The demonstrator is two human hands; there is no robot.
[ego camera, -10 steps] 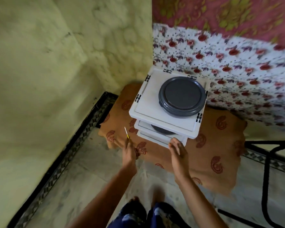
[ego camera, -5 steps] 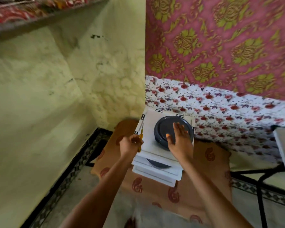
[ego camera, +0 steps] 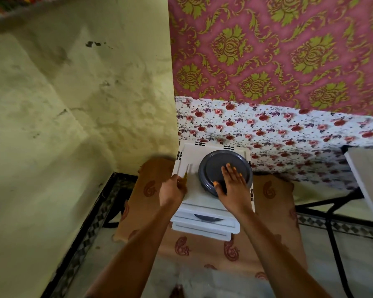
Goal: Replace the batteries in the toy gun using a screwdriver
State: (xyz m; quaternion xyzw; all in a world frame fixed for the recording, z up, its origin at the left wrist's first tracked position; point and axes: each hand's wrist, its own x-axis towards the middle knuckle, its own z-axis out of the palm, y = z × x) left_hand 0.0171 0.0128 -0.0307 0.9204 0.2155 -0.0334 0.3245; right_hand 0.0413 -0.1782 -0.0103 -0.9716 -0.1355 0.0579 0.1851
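My left hand (ego camera: 171, 191) is closed around a thin yellow-handled screwdriver (ego camera: 186, 176), whose blurred shaft points up over the left part of a white plastic rack (ego camera: 190, 155). My right hand (ego camera: 232, 182) lies flat with fingers spread on a dark grey round lid (ego camera: 218, 163) that sits on the rack's top shelf. The rack has lower white tiers (ego camera: 205, 225), and a second grey rim shows between them. No toy gun or batteries are in view.
The rack stands on a brown patterned cloth (ego camera: 267, 214) in a room corner. Yellow-green wall (ego camera: 63, 125) lies left, pink and floral fabric (ego camera: 278, 61) behind. A white surface edge (ego camera: 368, 175) and black metal frame (ego camera: 332, 211) are at the right.
The view rose from the floor to the rack's top. My right hand moved from the rack's lower front onto the grey lid. My left hand lifted the screwdriver to the rack's left edge.
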